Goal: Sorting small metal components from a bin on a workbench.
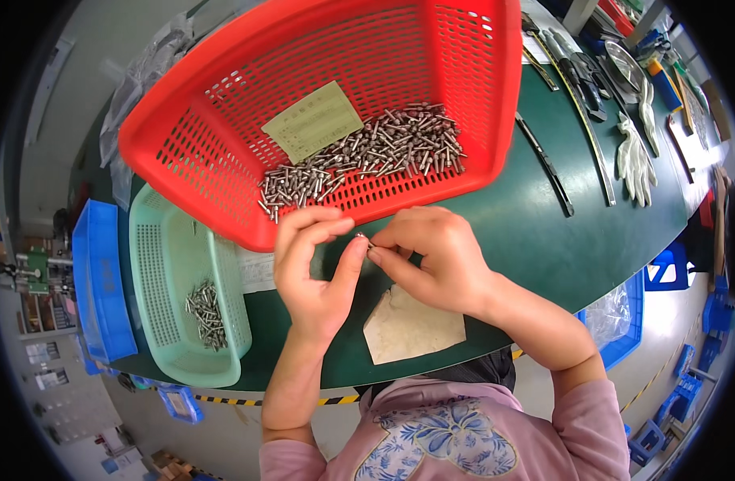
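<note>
Between the thumb and forefinger of my right hand (441, 255) I pinch a small metal bolt (363, 238), mostly hidden by the fingertips. My left hand (315, 268) is on its other side, thumb tip against the bolt's end and fingers apart. Both hands are just in front of the large red basket (211, 172), which holds a pile of similar silvery bolts (407, 140) and a yellowish paper slip (313, 122). To the left, a pale green basket (155, 264) contains a smaller heap of such bolts (207, 315).
On the green table (528, 240) a worn beige sheet (411, 325) lies below my right hand. A blue bin (103, 280) is at the far left. A dark strip-like tool (544, 164), a metal ruler (588, 132) and white gloves (636, 164) lie at the right.
</note>
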A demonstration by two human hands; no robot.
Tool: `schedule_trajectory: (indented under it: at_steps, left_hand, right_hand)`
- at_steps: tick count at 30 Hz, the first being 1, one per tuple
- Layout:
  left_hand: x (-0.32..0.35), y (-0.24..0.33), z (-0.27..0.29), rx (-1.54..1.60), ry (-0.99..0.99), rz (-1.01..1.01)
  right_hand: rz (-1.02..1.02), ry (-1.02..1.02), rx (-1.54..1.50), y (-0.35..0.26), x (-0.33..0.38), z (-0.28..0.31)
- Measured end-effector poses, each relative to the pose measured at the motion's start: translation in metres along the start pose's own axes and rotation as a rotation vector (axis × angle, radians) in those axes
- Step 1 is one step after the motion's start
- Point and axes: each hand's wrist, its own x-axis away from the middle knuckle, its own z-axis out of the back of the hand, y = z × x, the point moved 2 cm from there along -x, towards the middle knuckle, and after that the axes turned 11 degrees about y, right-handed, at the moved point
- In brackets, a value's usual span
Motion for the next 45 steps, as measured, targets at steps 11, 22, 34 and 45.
schedule_trajectory:
  at_steps: [11, 22, 34, 45]
  left_hand:
    - [-0.001, 0.015, -0.009, -0.519, -0.154, -0.693]
    - [0.003, 0.016, -0.013, -0.506, -0.164, -0.585]
    - [-0.01, -0.007, 0.006, -0.013, 0.07, -0.002]
    - [-0.016, -0.013, 0.031, 0.247, 0.274, 0.284]
  right_hand:
    - [-0.167, -0.22, 0.236, -0.003, -0.011, 0.014]
    - [-0.16, -0.269, 0.261, 0.002, -0.012, 0.011]
    - [0.013, -0.082, 0.26, 0.008, -0.014, 0.011]
    - [0.43, -0.188, 0.536, 0.007, -0.022, -0.035]
